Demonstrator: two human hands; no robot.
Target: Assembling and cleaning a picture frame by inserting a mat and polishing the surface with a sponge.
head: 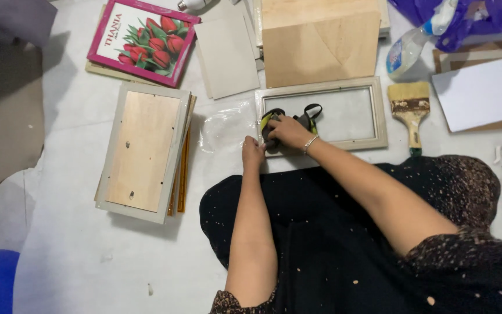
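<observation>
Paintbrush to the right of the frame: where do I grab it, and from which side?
Grip the paintbrush by its bare wooden handle, the narrow end pointing toward the person. It lies flat with the wide bristle head pointing away, so come from above on the near side, probably with the right hand, which is closer.

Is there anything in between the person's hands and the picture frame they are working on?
No. The right hand presses a dark tool onto the grey frame, and the left hand rests at the frame's near corner. Nothing visible lies between.
</observation>
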